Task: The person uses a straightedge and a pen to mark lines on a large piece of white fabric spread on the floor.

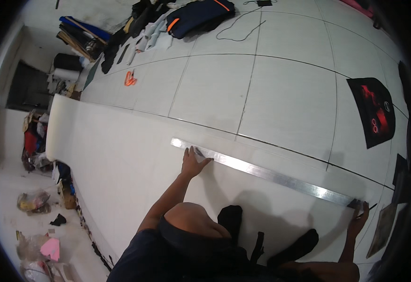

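Observation:
A long metal ruler point(266, 172) lies slantwise across a wide white sheet point(116, 155) on the floor. My left hand point(194, 163) rests near the ruler's far left end, its fingers spread and pressing on the metal. At the other end, my right hand point(361, 217) is closed by the ruler's tip, with a thin dark pen-like stick point(373, 207) poking out past the fingers. The exact grip on that stick is partly hidden. The sheet's left end curls up off the floor.
Orange-handled scissors point(130, 79) lie on the tiles beyond the sheet. A black and red printed panel point(373, 112) is at the right. Dark folded clothing point(200, 19) and cloth pieces lie at the back. Plastic bags point(34, 201) are along the left. My dark-socked feet point(294, 246) are close below the ruler.

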